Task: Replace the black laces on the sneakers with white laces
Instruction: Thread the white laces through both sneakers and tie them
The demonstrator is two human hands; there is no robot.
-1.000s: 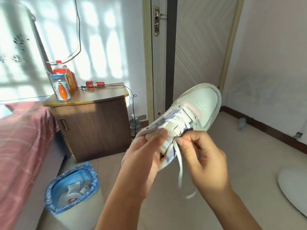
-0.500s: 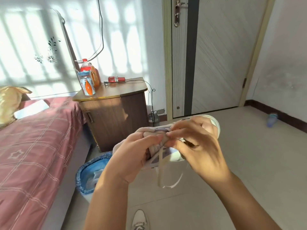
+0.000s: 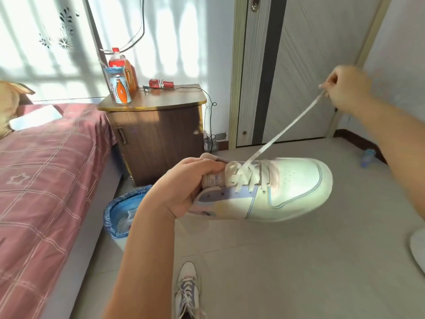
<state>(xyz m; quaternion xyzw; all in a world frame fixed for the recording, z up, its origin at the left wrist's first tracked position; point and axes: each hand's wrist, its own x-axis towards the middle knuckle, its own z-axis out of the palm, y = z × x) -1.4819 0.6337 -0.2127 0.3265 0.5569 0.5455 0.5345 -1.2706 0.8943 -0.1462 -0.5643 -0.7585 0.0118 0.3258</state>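
While the left hand [image 3: 190, 180] grips the sneaker [image 3: 276, 192] by its tongue, the right hand [image 3: 342, 88] pinches the white lace [image 3: 287, 127] taut toward two o'clock, snugging the lacing; threading the next eyelet likely follows.

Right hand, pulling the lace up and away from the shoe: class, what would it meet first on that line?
Probably the door behind the right hand, which pinches the white lace; depth is unclear.

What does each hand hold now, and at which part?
The left hand grips the pale white-and-lilac sneaker at its heel and tongue end. The right hand pinches the flat white lace near its free end.
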